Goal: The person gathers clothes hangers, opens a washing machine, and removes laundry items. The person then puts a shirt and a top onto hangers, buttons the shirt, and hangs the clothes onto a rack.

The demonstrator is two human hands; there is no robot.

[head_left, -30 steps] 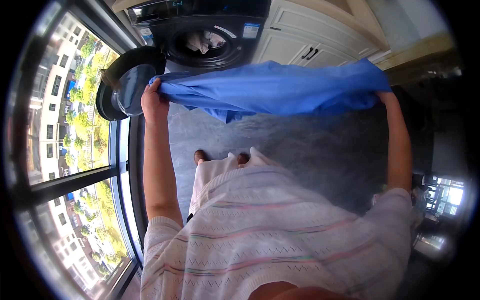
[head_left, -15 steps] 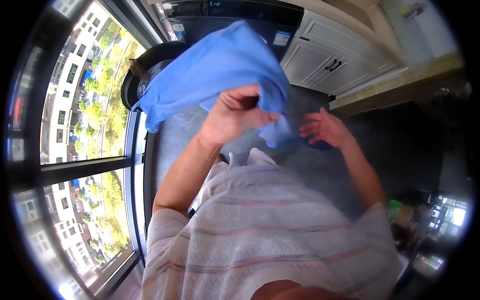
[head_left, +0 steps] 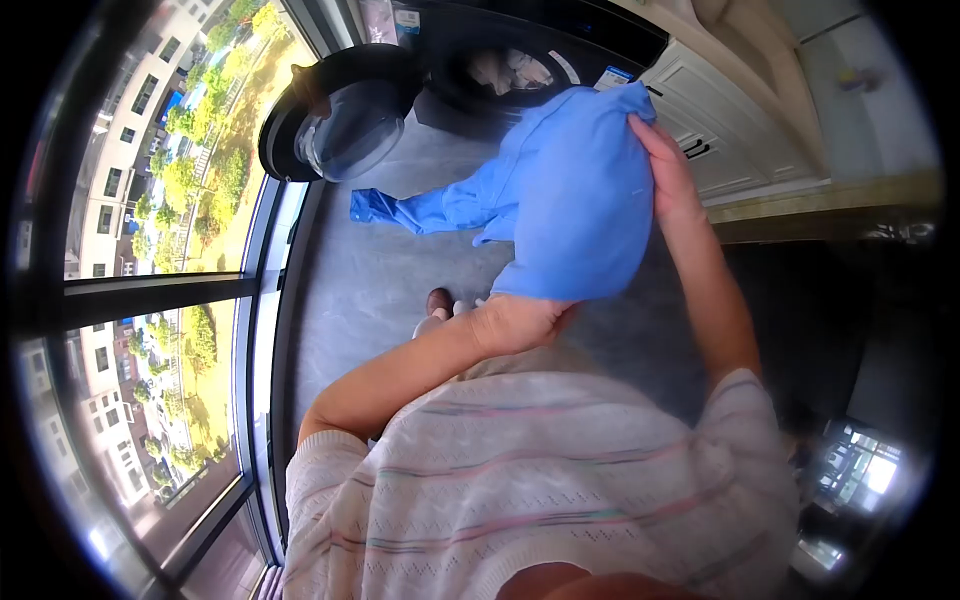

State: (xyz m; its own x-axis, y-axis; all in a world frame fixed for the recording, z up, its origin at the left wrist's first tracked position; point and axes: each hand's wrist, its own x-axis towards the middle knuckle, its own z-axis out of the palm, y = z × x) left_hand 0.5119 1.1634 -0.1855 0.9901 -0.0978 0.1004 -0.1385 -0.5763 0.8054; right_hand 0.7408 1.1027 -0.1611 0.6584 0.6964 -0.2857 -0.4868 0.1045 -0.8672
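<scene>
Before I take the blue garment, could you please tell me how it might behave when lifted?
The blue garment is probably floppy, since its narrow end trails in creases. It is likely light too, its thin-looking cloth spread between the left hand and right hand.

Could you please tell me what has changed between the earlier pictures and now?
The left hand moved rightward, toward the body, keeping hold of the blue garment. The right hand let go, then took hold again. The garment, first stretched sideways, is now gathered between them, one end trailing left. The washer door stayed open.
</scene>
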